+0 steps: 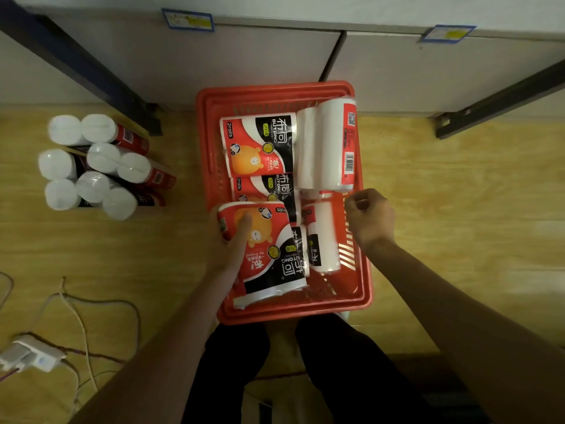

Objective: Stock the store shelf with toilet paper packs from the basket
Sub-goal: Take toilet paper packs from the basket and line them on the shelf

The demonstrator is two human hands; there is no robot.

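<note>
Toilet paper pack (pixel 263 249) sits in my left hand (pixel 235 240), thumb across its printed face and the other fingers hidden underneath, at the near left corner of the red basket (pixel 360 289); gripped that way so I can carry it one-handed, I reckon. Just beyond my thumb lie more packs (pixel 260 145). My right hand (pixel 368 217) hovers loosely curled and empty over the basket's right rim. Further left of my fingers, stocked packs (pixel 101 166) stand on end, well apart.
</note>
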